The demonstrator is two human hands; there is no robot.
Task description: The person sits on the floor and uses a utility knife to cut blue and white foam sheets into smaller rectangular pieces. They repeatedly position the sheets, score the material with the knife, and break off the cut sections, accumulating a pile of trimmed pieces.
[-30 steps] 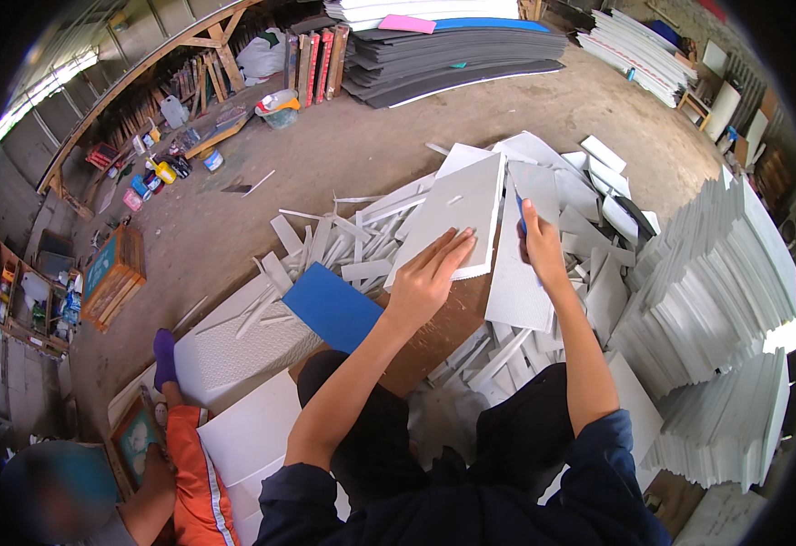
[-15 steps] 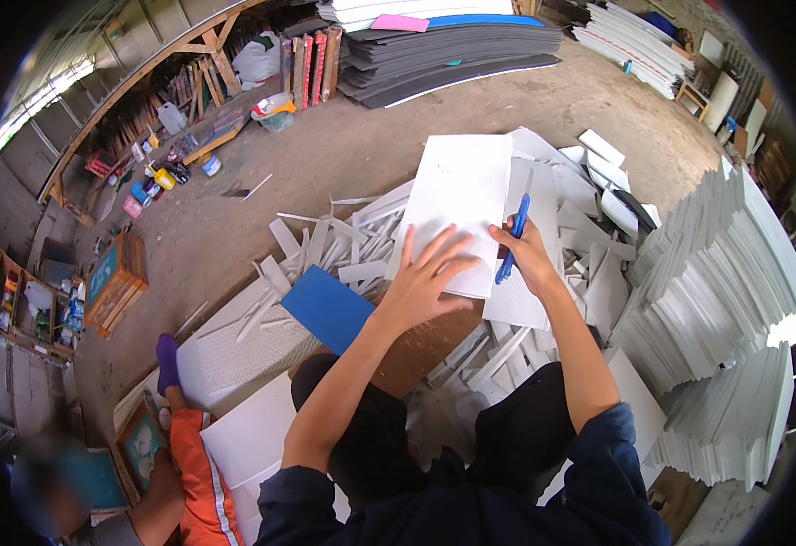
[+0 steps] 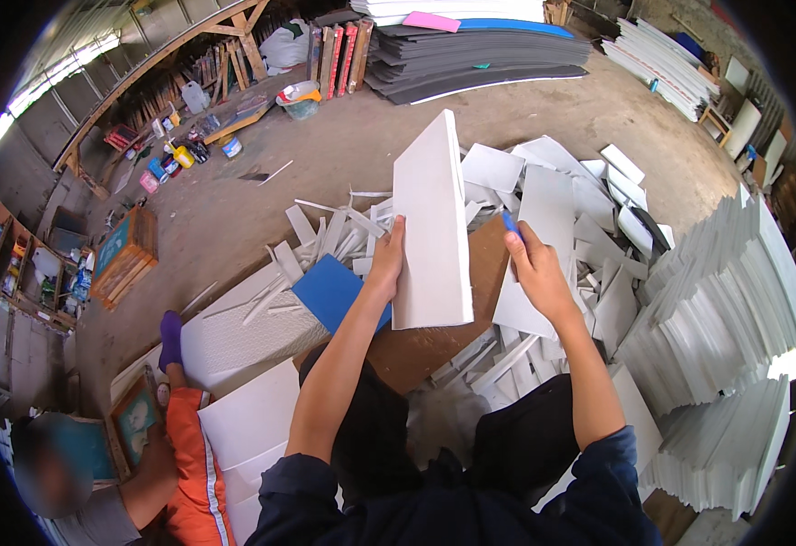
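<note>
A white rectangular foam sheet (image 3: 427, 232), or perhaps a thin stack of them, stands tilted up over the brown board (image 3: 421, 353). Its left edge is gripped by my left hand (image 3: 389, 262), the thumb lying on the near face. My right hand (image 3: 540, 278) is closed around a blue cutter knife (image 3: 509, 224), just right of the sheet and apart from it. Only the knife's blue end shows; its blade is hidden from me. A blue sheet (image 3: 328, 293) lies by my left forearm. Another white sheet (image 3: 527, 305) rests under my right hand.
White offcut strips (image 3: 330, 238) and scraps (image 3: 618, 182) heap around the board. Tall stacks of white sheets (image 3: 716, 309) rise close on my right. A person in orange trousers (image 3: 191, 464) sits at lower left. Dark sheets (image 3: 480, 64) are piled at the back.
The white sheet, flat under my spread left hand before, is now lifted and tilted, held by its left edge. My right hand has drawn away from it, still holding the cutter knife.
</note>
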